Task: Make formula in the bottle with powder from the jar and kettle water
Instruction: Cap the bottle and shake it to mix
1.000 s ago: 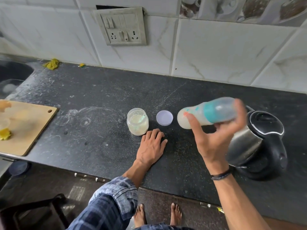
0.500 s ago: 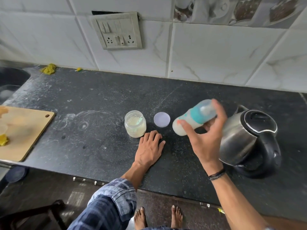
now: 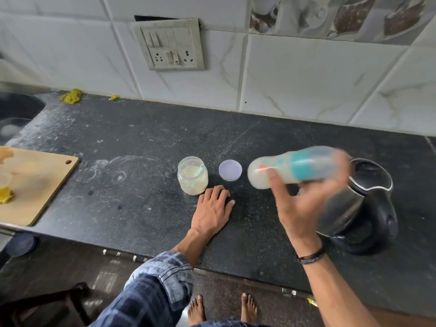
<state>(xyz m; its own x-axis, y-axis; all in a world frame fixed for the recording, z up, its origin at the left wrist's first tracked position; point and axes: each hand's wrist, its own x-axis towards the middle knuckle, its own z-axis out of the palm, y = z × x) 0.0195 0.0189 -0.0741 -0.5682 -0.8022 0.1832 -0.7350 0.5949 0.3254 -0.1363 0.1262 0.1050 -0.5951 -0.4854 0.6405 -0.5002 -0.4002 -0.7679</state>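
Since 0.5 s ago the bottle has swung from a downward tilt to nearly level. Your left hand hasn't shifted.

- Your right hand point(image 3: 304, 204) grips the bottle point(image 3: 299, 166) round its upper half, fingers curled under it and thumb over. The bottle is held in the air above the counter point(image 3: 118, 208) with its base pointing left. Both are heavily blurred.
- Milky liquid shows at the bottle's base end, with a teal band round its middle.
- Your left hand point(image 3: 212, 211) lies flat, palm down and fingers straight, between the jar point(image 3: 192, 175) and the counter's front edge. I can't tell whether the fingertips touch the jar.
- The jar stands open mid-counter with pale powder and 1 scoop inside.
- The lid point(image 3: 230, 170) lies flat just right of the jar.
- The kettle point(image 3: 363, 208) sits toward the counter's right end with its top closed, behind your right hand.
- The cutting board point(image 3: 35, 185) is at the left front corner.
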